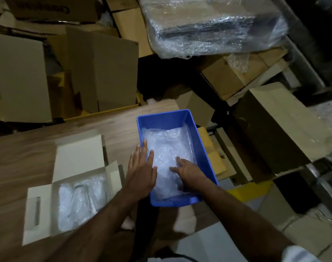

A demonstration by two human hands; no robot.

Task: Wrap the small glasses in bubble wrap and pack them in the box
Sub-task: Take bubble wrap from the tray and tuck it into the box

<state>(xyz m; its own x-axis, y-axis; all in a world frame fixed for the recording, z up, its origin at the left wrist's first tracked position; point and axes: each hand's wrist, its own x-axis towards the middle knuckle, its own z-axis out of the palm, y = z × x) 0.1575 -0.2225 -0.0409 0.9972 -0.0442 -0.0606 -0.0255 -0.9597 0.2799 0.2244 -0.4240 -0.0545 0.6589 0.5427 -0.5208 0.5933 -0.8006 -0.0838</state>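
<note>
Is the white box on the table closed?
No, the white box lies with its flaps open on the table, and bubble-wrapped bundles show inside it.

Both bare forearms reach up from the lower edge toward frame centre, left hand (141, 172) flat, palm down, fingers straight and slightly spread, right hand (187, 172) just beside it at centre, palm down, fingers extended and splayed leftward
</note>
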